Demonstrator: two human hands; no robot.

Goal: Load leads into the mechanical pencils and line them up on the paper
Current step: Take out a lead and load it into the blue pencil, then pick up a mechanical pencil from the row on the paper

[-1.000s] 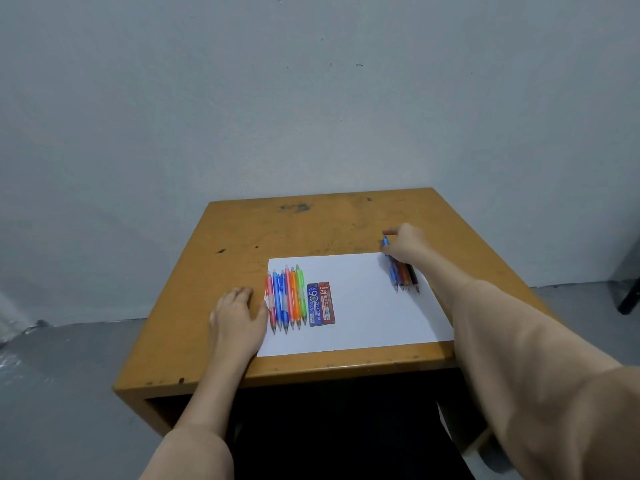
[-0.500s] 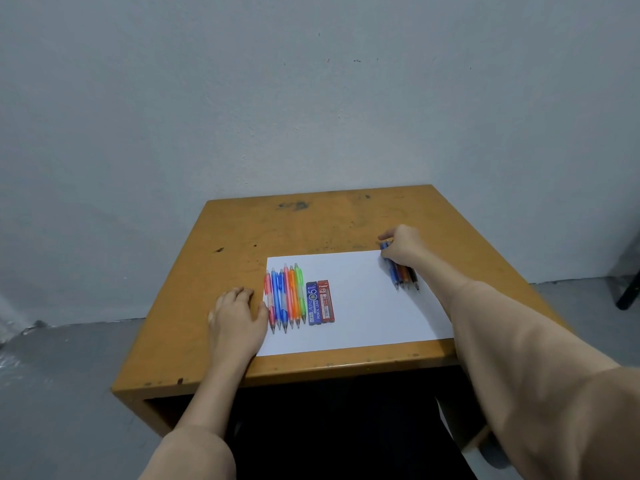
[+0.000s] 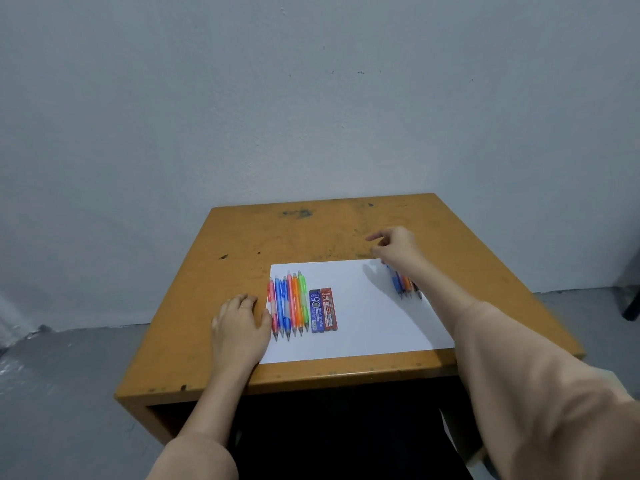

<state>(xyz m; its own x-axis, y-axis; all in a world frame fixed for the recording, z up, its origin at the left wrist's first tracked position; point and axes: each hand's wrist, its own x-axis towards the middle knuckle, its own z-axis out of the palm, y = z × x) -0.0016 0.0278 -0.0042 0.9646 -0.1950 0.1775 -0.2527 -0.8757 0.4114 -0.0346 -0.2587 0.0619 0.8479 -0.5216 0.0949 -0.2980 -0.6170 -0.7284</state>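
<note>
A white paper sheet (image 3: 363, 313) lies on a wooden desk (image 3: 311, 233). Several colourful mechanical pencils (image 3: 289, 306) lie side by side on its left part. Right of them are a blue lead case (image 3: 316, 311) and a red lead case (image 3: 328, 309). A second group of pencils (image 3: 403, 285) lies at the sheet's far right, partly hidden by my right forearm. My left hand (image 3: 240, 323) rests flat on the desk at the paper's left edge. My right hand (image 3: 394, 249) hovers above the sheet's upper right corner, fingers loosely spread, holding nothing.
A grey wall stands behind the desk, grey floor on both sides. A dark object (image 3: 630, 289) sits at the right edge of view. The desk's far half is bare wood with dark stains.
My right hand has lifted off the right group of pencils and moved up and left, its fingers opening. My left hand has stayed put.
</note>
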